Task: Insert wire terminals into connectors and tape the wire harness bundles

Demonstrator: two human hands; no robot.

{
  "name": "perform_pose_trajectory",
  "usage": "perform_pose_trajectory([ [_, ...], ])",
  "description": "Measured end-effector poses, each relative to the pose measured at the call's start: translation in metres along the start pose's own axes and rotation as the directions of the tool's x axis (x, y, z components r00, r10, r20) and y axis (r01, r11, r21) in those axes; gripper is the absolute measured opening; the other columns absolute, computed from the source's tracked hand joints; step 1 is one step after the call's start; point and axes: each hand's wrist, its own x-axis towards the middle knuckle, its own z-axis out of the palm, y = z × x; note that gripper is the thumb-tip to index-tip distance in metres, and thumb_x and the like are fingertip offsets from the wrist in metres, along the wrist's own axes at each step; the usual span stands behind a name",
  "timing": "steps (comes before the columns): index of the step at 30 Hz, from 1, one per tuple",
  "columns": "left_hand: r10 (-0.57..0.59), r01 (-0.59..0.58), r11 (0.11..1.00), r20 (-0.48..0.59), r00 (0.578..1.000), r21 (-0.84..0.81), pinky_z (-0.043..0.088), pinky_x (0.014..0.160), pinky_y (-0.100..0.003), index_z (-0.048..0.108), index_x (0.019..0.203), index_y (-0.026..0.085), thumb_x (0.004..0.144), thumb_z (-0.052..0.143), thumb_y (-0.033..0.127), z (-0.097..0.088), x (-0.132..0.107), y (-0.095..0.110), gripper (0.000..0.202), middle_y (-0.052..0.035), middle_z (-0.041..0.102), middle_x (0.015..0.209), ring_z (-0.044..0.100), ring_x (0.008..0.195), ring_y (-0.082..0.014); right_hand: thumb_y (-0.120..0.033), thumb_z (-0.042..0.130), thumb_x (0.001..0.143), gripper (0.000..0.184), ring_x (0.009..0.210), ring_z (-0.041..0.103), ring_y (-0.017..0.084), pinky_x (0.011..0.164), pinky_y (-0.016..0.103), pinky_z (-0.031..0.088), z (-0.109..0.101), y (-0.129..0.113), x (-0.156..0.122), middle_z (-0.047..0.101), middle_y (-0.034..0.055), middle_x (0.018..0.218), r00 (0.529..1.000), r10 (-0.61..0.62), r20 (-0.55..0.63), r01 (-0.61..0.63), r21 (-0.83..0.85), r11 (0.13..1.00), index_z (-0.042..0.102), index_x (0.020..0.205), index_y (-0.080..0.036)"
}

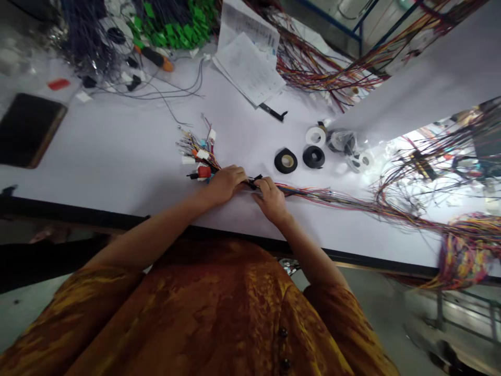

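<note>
A long bundle of coloured wires [313, 194] lies along the front of the white table. My left hand [227, 184] is closed around it, close behind a cluster of white connectors [202, 154] and a red connector [204, 172] at the bundle's left end. A short way to the right, my right hand [272, 201] pinches the same bundle. Between the two hands shows a piece of black tape [254, 180] on the wires; its exact wrap is hidden by the fingers. Beyond the right hand, the wires run off toward the table's right end.
Black tape rolls [285, 161] and a white tape roll [315, 136] lie behind my right hand. Papers [250, 70] rest at the back, near green connectors [183, 31]. An orange-handled tool [156, 57] and a dark flat case [29, 130] are at left. More wires [415, 172] spread at right.
</note>
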Motion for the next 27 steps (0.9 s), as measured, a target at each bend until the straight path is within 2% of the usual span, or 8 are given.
perform_pose_trajectory([
  [5,0.001,0.0,0.998,0.007,1.0,-0.058,0.045,0.084,-0.034,0.068,0.097,0.016,0.096,0.049,0.024,-0.001,0.003,-0.007,0.02,-0.0081,0.066,0.096,0.057,0.093,-0.0218,-0.031,0.048,0.099,0.023,0.096,0.061,0.021,0.077,0.029,0.047,0.007,0.006,0.004,0.064,0.0104,0.108,1.0,-0.017,-0.015,0.016,-0.076,0.997,0.065,0.109,-0.02],
  [9,0.008,-0.006,0.995,0.013,1.0,-0.104,0.045,0.085,-0.034,0.071,0.097,0.017,0.095,0.052,0.027,0.0,0.006,-0.012,0.021,-0.0077,0.068,0.097,0.059,0.094,-0.0211,-0.034,0.043,0.101,0.029,0.094,0.061,0.019,0.08,0.029,0.046,0.01,0.01,0.0,0.066,0.0103,0.106,0.998,-0.043,-0.042,0.041,-0.046,0.998,0.068,0.105,-0.02],
  [13,-0.014,0.017,0.988,0.023,1.0,-0.155,0.045,0.083,-0.033,0.073,0.096,0.018,0.094,0.054,0.029,-0.002,0.008,-0.015,0.022,-0.0068,0.068,0.095,0.062,0.092,-0.0201,-0.031,0.04,0.101,0.028,0.089,0.06,0.018,0.078,0.029,0.044,0.011,0.01,0.005,0.065,0.0092,0.097,0.995,-0.015,-0.099,0.02,0.048,0.999,0.064,0.09,-0.02],
  [16,-0.057,0.061,0.986,0.029,0.998,-0.153,0.045,0.08,-0.032,0.075,0.097,0.02,0.094,0.055,0.03,-0.003,0.008,-0.014,0.022,-0.0059,0.069,0.095,0.063,0.091,-0.0195,-0.031,0.041,0.099,0.022,0.081,0.057,0.017,0.076,0.03,0.045,0.008,0.012,0.011,0.061,0.0058,0.083,0.959,0.162,-0.231,-0.108,0.228,0.968,0.055,0.085,-0.021],
  [18,-0.082,0.086,0.985,0.036,0.996,-0.149,0.045,0.078,-0.03,0.076,0.097,0.021,0.093,0.055,0.029,-0.004,0.009,-0.014,0.022,-0.0051,0.07,0.096,0.063,0.091,-0.0185,-0.032,0.04,0.098,0.02,0.072,0.054,0.017,0.073,0.03,0.044,0.005,0.013,0.011,0.056,0.0022,0.073,0.926,0.288,-0.244,-0.197,0.338,0.92,0.052,0.085,-0.022],
  [19,-0.089,0.094,0.984,0.041,0.995,-0.151,0.044,0.077,-0.03,0.076,0.096,0.021,0.093,0.055,0.029,-0.004,0.01,-0.014,0.022,-0.0046,0.07,0.096,0.063,0.09,-0.0181,-0.033,0.041,0.097,0.019,0.07,0.053,0.016,0.072,0.03,0.044,0.003,0.013,0.01,0.055,0.0014,0.072,0.928,0.295,-0.227,-0.204,0.354,0.913,0.051,0.085,-0.022],
  [23,-0.107,0.12,0.98,0.085,0.991,-0.156,0.042,0.076,-0.028,0.076,0.097,0.02,0.093,0.057,0.029,-0.008,0.014,-0.014,0.022,-0.0037,0.071,0.097,0.063,0.09,-0.0175,-0.035,0.057,0.092,0.014,0.079,0.055,0.017,0.075,0.03,0.044,0.002,0.007,0.002,0.061,0.0061,0.095,0.99,0.07,-0.124,-0.045,0.196,0.98,0.057,0.092,-0.021],
  [27,-0.132,0.144,0.983,0.111,0.985,-0.115,0.04,0.077,-0.029,0.076,0.1,0.017,0.094,0.056,0.028,-0.012,0.017,-0.014,0.023,-0.0044,0.07,0.098,0.061,0.09,-0.0167,-0.033,0.051,0.096,0.016,0.085,0.057,0.019,0.073,0.029,0.042,0.007,-0.002,0.003,0.063,0.0091,0.103,0.997,0.051,-0.065,-0.051,0.001,0.999,0.063,0.097,-0.021],
])
